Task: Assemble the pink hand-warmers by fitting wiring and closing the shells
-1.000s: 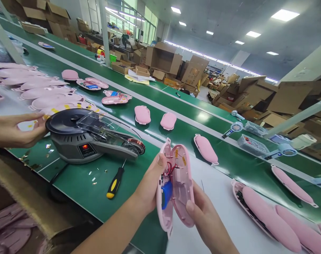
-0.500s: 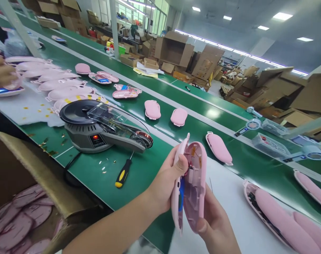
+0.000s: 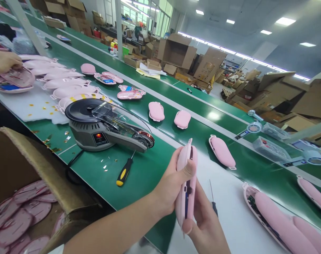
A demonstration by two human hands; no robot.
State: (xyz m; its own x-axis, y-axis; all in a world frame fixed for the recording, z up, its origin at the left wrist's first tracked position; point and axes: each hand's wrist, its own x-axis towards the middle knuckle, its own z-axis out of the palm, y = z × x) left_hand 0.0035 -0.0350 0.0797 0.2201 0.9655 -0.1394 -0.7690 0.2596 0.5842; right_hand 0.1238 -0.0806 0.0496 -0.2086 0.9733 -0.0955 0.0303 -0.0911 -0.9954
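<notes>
A pink oval case (image 3: 180, 197) stands upright between my hands, its two shells nearly together with a narrow dark gap along the edge. My left hand (image 3: 171, 183) grips it from the left, thumb across the seam. On the right side, my right hand (image 3: 206, 222) holds the other shell, thumb near the bottom end. Behind my right hand a thin screwdriver (image 3: 214, 208) lies partly hidden on the white sheet (image 3: 229, 197). Closed pink cases (image 3: 222, 151) sit on the green belt beyond.
A tape dispenser (image 3: 90, 135) and a yellow-black screwdriver (image 3: 124, 173) are left of my hands. A cardboard box (image 3: 43, 176) of pink shells is at lower left. Another person's hand (image 3: 4, 63) touches an open case at far left. More pink cases (image 3: 284, 222) lie at right.
The two shells, wide apart before, have come nearly together as my right hand moved left. The screwdriver behind it shows more. The other person's hand now rests over the open case.
</notes>
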